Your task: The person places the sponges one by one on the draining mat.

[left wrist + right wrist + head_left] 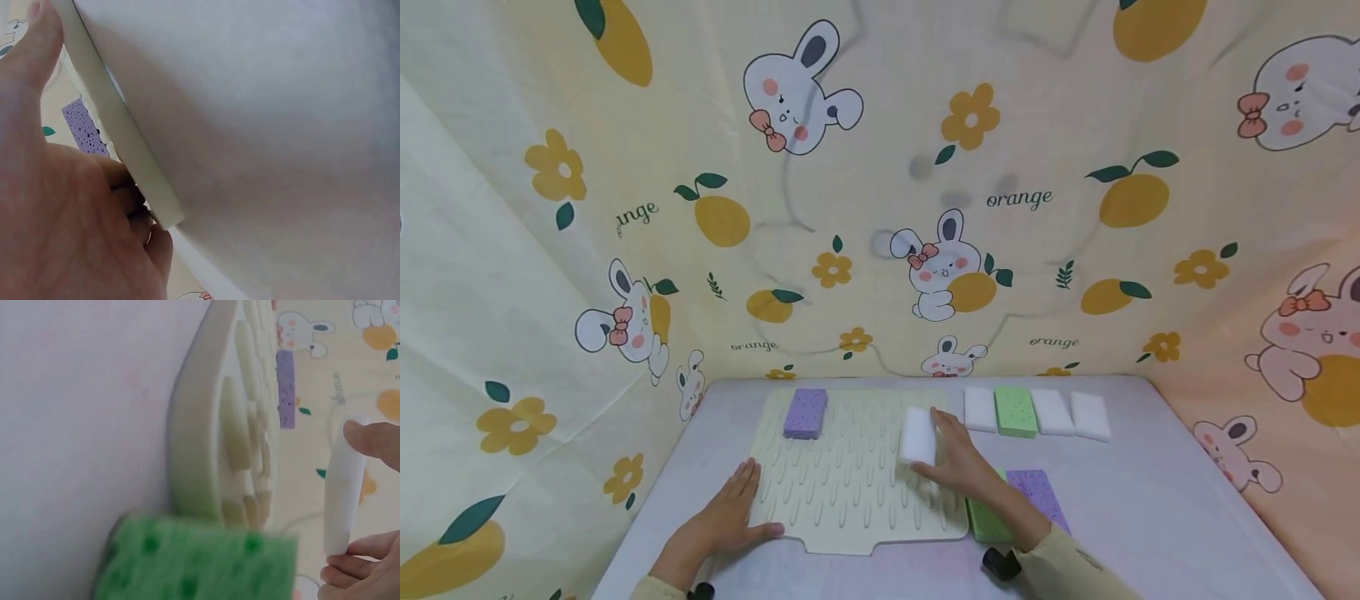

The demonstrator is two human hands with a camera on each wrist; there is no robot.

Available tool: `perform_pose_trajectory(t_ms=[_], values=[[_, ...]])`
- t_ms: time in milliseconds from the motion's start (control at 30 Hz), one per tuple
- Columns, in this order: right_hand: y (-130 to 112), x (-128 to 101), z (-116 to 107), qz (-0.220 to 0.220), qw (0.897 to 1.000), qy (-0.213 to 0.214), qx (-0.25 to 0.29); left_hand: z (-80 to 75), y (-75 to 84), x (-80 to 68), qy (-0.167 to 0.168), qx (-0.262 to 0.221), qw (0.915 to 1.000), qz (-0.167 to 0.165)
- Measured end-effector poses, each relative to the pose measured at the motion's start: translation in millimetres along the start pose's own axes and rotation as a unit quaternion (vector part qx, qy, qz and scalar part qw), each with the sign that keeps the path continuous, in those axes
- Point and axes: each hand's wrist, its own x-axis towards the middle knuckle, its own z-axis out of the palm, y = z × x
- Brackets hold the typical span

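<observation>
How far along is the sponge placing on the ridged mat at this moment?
Done: one purple sponge lies on the drying mat. In hand: the right hand holds a white sponge over the mat, while the left hand steadies its edge. Left: four sponges in the back row, two by the right wrist.

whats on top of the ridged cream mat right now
A purple sponge lies at the far left corner of the mat. The right hand holds a white sponge over its right part; whether that sponge touches the ridges is hidden.
</observation>
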Motion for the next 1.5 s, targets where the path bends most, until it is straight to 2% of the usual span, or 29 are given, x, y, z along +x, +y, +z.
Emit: perform_pose_trajectory(t_ms=[300, 433, 733, 1233, 1500], values=[[-10, 12, 14, -0.007, 1.000, -0.006, -0.001, 5.8, -6.8, -1.0, 0.020, -0.042, 0.9985, 0.029], [-16, 17, 19, -0.011, 1.000, -0.007, 0.006, 3.5, -4.0, -0.9, 0.019, -0.038, 0.9988, 0.025], [-27, 31, 34, -0.004, 1.000, -0.026, 0.008, 0.6, 2.2, -1.4, 0.004, 0.008, 1.0000, 0.004], [-41, 58, 60, -0.007, 0.999, -0.036, 0.015, -2.6, 2.1, -1.3, 0.001, -0.014, 0.9999, -0.002], [-40, 79, 72, -0.007, 0.999, -0.051, 0.017, -1.3, -0.5, 0.5, -0.010, -0.007, 0.9999, -0.009]])
